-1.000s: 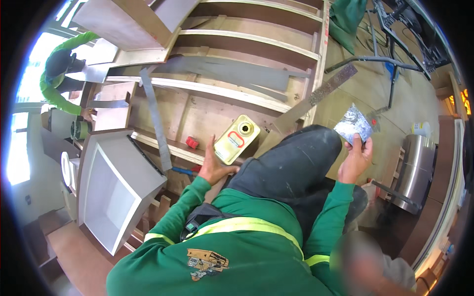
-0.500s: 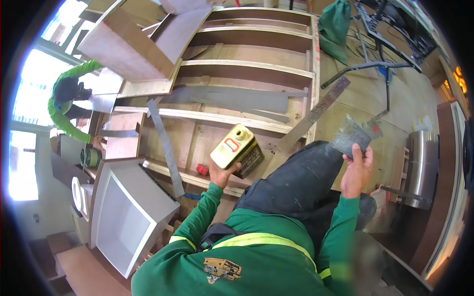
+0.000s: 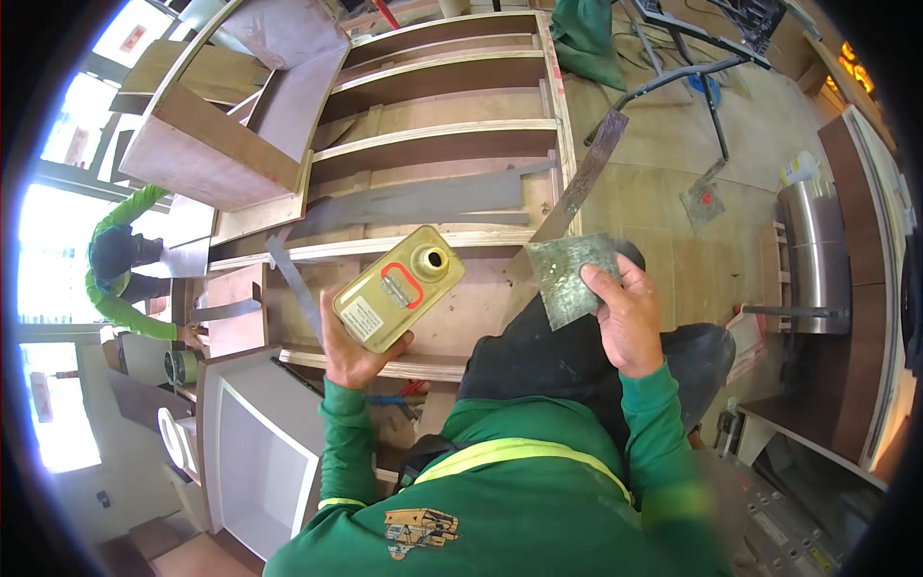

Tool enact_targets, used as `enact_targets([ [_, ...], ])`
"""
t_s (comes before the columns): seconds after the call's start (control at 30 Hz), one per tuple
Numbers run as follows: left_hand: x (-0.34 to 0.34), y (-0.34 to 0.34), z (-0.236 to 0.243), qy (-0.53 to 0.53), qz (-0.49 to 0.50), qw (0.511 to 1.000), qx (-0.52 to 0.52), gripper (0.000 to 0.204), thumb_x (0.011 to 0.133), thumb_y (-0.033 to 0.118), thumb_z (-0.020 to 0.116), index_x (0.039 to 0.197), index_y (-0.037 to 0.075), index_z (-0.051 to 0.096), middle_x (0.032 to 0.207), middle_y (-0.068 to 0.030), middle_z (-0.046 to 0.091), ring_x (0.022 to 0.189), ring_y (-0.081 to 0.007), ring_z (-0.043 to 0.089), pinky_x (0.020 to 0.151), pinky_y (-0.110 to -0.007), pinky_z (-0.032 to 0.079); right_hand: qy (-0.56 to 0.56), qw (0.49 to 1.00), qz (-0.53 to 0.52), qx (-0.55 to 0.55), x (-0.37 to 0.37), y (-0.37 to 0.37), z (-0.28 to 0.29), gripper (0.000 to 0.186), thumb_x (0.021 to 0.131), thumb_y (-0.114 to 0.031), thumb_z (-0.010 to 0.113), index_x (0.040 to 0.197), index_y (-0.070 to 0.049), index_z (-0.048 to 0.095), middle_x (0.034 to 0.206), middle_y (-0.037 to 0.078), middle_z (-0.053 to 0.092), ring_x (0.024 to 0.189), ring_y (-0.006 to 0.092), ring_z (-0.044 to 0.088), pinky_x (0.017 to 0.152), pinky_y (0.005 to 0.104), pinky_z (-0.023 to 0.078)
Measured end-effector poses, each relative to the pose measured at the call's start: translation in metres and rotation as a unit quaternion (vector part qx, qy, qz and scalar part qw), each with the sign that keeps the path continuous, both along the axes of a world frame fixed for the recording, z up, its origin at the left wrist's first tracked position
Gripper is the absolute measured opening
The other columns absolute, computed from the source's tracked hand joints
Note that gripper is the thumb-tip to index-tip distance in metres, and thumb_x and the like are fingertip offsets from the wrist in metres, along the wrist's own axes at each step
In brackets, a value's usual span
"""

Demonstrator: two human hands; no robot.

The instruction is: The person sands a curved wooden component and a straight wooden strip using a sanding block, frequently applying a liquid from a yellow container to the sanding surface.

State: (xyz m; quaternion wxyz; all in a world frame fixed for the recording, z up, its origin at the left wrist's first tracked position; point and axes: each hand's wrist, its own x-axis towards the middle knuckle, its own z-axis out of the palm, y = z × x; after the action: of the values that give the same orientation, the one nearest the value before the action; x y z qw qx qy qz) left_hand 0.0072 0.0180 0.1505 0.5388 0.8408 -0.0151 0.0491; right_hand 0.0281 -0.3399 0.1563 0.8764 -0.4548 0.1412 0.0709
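Note:
My left hand (image 3: 356, 351) grips a gold rectangular can (image 3: 394, 284) with a red handle and an uncapped round spout, tilted so its top faces me. In my right hand (image 3: 625, 317) is a grey, crinkled, shiny square packet (image 3: 567, 274), pinched under the thumb; what it contains I cannot make out. Both hands are above my lap, the packet just right of the can. Behind them lies a wooden shelf frame (image 3: 433, 138) with grey strips (image 3: 423, 197) across it, and a long speckled strip (image 3: 586, 173) resting near its right end.
A co-worker in green sleeves (image 3: 130, 308) bends over boards at the left. A grey cabinet box (image 3: 231, 423) sits lower left, an open wooden box (image 3: 212, 154) upper left. At right are a metal stand (image 3: 678, 82), a green sack (image 3: 582, 43) and a steel cylinder (image 3: 812, 260).
My left hand has lifted the can and turned its top toward me. My right hand has moved the packet leftward, closer to the can. The view has shifted.

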Motion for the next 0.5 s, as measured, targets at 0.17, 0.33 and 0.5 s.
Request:
enact_targets([
  [0.17,0.0,-0.021,0.066,-0.043,-0.077,0.989,0.123,0.087,0.061,0.017,0.095,0.128,0.002,0.04,0.113,-0.0137,0.066,0.102,-0.0257,0.066,0.092,-0.038,0.052,-0.007,0.996,0.022,-0.09,-0.011,-0.001,0.008,0.022,0.099,-0.014,0.068,0.117,-0.001,0.066,0.096,0.001,0.072,0.077,0.0055,0.064,0.065,0.0235,0.052],
  [0.33,0.0,-0.051,0.098,0.021,-0.17,0.972,0.162,0.086,0.056,0.019,0.096,0.124,0.002,0.047,0.109,-0.0173,0.068,0.097,-0.0316,0.069,0.087,-0.042,0.055,-0.007,0.996,0.008,-0.088,-0.033,-0.036,0.014,0.019,0.099,-0.016,0.068,0.114,-0.004,0.066,0.089,-0.002,0.07,0.072,0.0038,0.061,0.06,0.0231,0.05],
  [0.5,-0.008,-0.091,0.112,0.099,-0.257,0.946,0.17,0.088,0.052,0.021,0.098,0.123,0.003,0.05,0.107,-0.0171,0.066,0.098,-0.035,0.068,0.087,-0.044,0.054,0.031,0.988,0.021,-0.152,-0.06,-0.079,0.028,0.021,0.098,-0.019,0.069,0.113,-0.003,0.067,0.085,-0.002,0.068,0.069,0.0039,0.06,0.057,0.0225,0.049],
])
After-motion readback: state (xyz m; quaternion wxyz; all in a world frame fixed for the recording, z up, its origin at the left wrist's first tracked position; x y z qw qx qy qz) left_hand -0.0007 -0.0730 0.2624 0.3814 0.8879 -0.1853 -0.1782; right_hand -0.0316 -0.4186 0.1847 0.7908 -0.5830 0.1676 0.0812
